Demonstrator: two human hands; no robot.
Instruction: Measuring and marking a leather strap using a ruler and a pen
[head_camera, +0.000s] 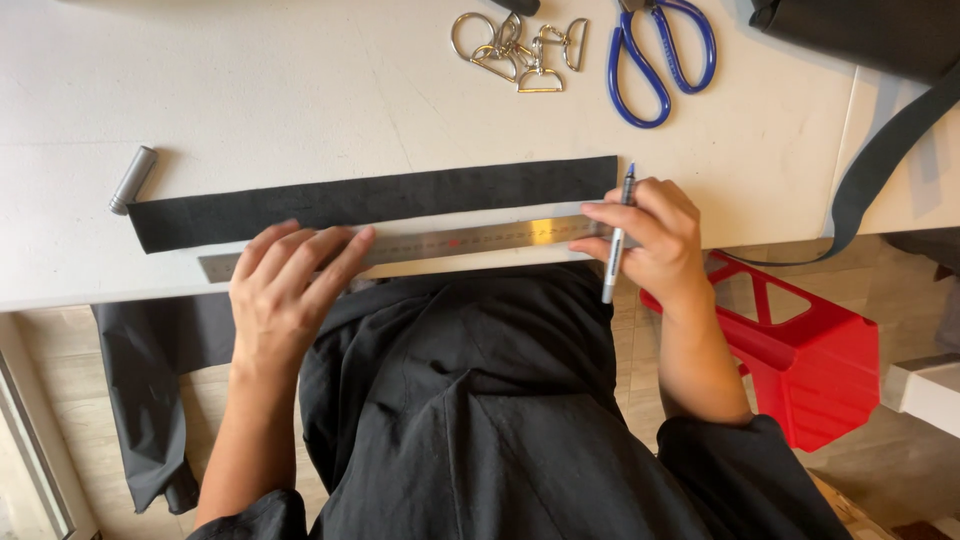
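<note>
Long black fabric strip (370, 203) lies flat along the near part of the white desk (250, 90), running from left to right. Just on its near side, touching its edge, sits a long steel ruler (455, 242), parallel to the strip. The left hand (285, 290) is spread open, fingers flat, pressing down on the ruler's left part. The right hand (650, 240) is closed around a slim silver pen (618, 235) with a blue tip, held upright-tilted, the tip at the strip's right end beside the ruler's right end.

The strip looks thin, light and limp; it would likely shift or wrinkle easily, so it seems best pinned flat under a palm or lifted by an end. The ruler looks stiff and smooth, probably prone to sliding on the desk.

Far on the desk lie a cluster of metal rings and clasps (520, 50) and blue-handled scissors (660, 55). A small grey cylinder (133, 178) rests at the left, near the strip's left end. A red plastic stool (800, 350) stands on the floor to the right.
</note>
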